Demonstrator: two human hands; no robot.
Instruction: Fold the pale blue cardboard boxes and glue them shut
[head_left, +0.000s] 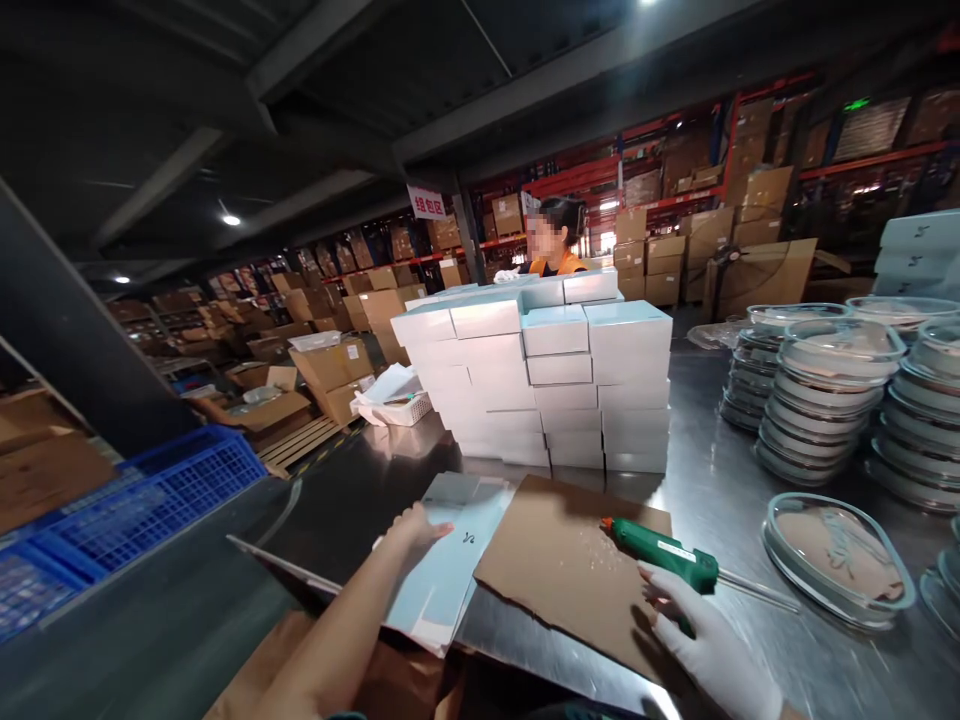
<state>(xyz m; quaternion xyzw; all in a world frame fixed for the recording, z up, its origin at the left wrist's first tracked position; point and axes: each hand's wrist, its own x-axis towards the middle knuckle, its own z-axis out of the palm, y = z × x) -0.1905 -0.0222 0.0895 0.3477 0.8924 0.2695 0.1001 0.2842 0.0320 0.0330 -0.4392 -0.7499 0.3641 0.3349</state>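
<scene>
My bare left hand [415,528] is at the left edge of a pile of flat, light-blue cartons [448,575], its thumb laid across the top one and its fingers bent over the edge, partly hidden. A white glove covers my right hand [697,635], which is closed around the handle of a green glue gun [664,550]; the fingers hide most of that handle. The gun's orange nozzle points left over a brown cardboard sheet [562,570] with dried glue spots on it. A metal rod sticks out to the right of the gun.
A tall stack of white boxes [562,400] stands at the table's back, with a person [559,240] behind it. Stacked clear-lidded oval containers [817,400] and a single one [836,560] are on the right. A white basket [405,410] and blue crates [150,510] are left.
</scene>
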